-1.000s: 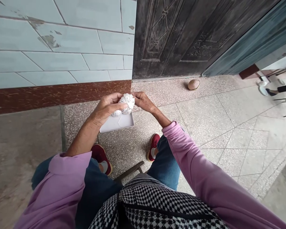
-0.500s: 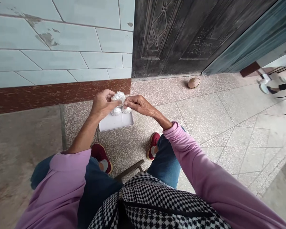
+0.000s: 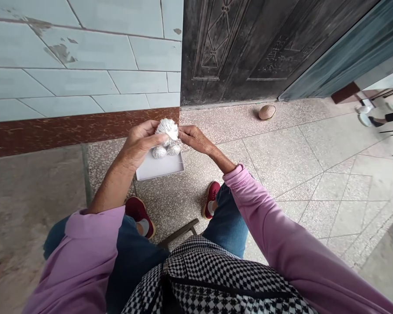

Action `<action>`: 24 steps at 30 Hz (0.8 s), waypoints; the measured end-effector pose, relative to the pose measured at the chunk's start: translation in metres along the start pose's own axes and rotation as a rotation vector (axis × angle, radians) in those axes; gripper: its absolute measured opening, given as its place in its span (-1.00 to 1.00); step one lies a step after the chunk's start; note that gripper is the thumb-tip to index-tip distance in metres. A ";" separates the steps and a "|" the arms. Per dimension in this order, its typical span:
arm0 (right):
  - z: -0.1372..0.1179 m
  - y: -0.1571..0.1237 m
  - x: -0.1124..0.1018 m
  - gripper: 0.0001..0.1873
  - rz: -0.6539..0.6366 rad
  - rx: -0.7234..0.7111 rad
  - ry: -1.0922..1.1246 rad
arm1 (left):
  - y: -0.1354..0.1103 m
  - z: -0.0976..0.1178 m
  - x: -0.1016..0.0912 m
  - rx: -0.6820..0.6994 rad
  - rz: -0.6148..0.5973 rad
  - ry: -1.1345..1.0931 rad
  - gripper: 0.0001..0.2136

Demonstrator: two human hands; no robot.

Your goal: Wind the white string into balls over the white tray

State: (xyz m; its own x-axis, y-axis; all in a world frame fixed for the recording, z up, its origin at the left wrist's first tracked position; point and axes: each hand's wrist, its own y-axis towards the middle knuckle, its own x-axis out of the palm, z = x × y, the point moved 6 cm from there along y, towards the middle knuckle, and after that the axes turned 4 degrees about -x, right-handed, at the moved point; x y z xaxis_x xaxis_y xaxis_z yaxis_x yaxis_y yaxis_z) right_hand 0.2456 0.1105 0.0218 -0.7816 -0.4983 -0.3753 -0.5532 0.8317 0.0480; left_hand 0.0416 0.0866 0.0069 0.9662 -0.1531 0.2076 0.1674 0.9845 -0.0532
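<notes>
Left hand (image 3: 140, 147) and right hand (image 3: 194, 138) on white ribbed ball (image 3: 167, 128)

**White Tuft Held Over a Shallow Box**

A small white tuft (image 3: 166, 129) – rounded, ribbed and fluffy – was pinched between the left hand (image 3: 140, 146) and the fingertips of the right hand (image 3: 193, 138), up off the floor. Just below it sat two smaller pale balls (image 3: 159, 151), side by side and touching. Whether they hung from the tuft or rested in the box could not be told. The flat white box (image 3: 160, 169) – open and shallow – lay on the speckled floor beneath.
</notes>
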 end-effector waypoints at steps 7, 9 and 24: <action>-0.005 -0.006 0.030 -0.51 -0.072 0.035 -0.103 | 0.008 -0.007 -0.020 0.064 0.227 -0.212 -0.48; -0.004 -0.005 0.034 -0.52 -0.070 0.033 -0.161 | 0.008 -0.006 -0.016 0.062 0.197 -0.224 -0.50; -0.035 -0.023 0.004 -0.59 -0.039 -0.171 -0.118 | 0.014 -0.014 -0.019 0.071 0.211 0.199 -0.48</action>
State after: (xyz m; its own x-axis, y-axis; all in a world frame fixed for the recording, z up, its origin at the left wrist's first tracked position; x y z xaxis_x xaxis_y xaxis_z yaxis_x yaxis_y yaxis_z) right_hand 0.2453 0.0806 0.0519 -0.7251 -0.4887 -0.4851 -0.6311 0.7535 0.1843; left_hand 0.0281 0.1023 -0.0112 0.9988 0.0488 0.0028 -0.0488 0.9988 -0.0051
